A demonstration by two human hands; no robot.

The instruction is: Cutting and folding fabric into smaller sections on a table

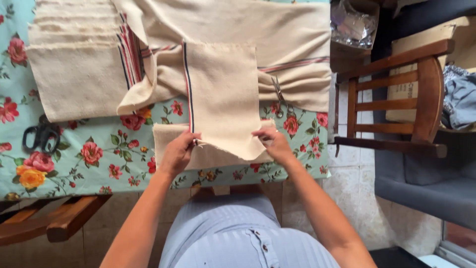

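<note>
The head camera looks down on our two hands at the near edge of a table covered in a flowered cloth (99, 159). Our left hand (177, 153) pinches the lower left corner of a cream fabric piece (223, 99) with a red and dark stripe down its left edge; our right hand (274, 144) pinches the lower right corner, fingers closed on it. The piece lies flat in the middle of the table, its lower end over a small stack of cut pieces (171, 135) just under our hands. Behind it spreads a large length of the same cloth (277, 34), and a folded pile (74, 64) sits to the left. Black scissors (42, 135) lie at the left, small scissors (278, 97) to the right. A wooden chair (396, 99) stands beside the table.
</note>
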